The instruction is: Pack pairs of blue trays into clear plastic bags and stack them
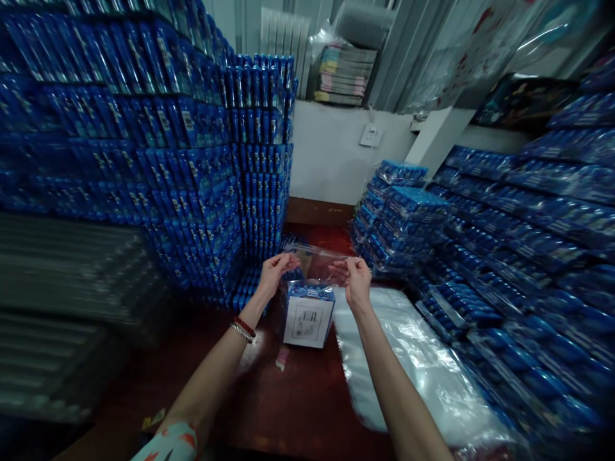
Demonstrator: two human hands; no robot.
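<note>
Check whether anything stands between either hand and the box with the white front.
Only clear plastic film: the left hand and right hand pinch its edge beyond the box. Whether the film fully surrounds the box is unclear. Nothing else visible intervenes; the plastic sheets lie to the box's right.

Between left hand and right hand, a plastic bag; just below, a box, the table beneath. Left stacks and right stacks of packs flank both hands; plastic sheets (partly beneath the right forearm) lie below the right hand; a wall stands beyond.
</note>
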